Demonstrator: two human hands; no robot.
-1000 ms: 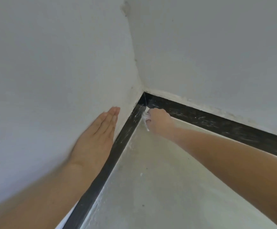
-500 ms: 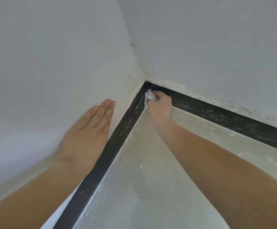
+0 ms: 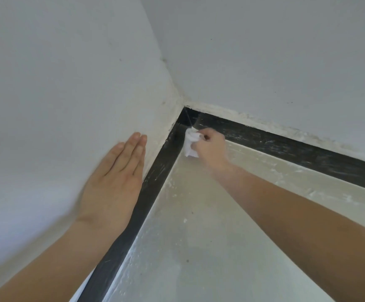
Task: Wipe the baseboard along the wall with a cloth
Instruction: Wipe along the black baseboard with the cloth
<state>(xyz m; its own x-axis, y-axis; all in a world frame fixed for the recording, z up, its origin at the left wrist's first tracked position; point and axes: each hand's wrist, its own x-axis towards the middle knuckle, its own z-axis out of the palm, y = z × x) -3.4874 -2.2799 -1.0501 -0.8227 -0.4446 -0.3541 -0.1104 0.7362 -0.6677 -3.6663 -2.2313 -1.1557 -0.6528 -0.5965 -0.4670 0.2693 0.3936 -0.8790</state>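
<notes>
While left hand (image 3: 114,182) lies flat, right hand (image 3: 210,147) grips cloth (image 3: 190,143), seemingly touching baseboard (image 3: 155,177).

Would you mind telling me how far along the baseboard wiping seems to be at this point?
Nothing looks finished: pale streaks show on both black runs. In hand: the right hand presses a bunched white cloth against the baseboard near the corner, while the left hand lies flat on the wall. Left: the streaked right-hand run and the run below the left hand.
</notes>
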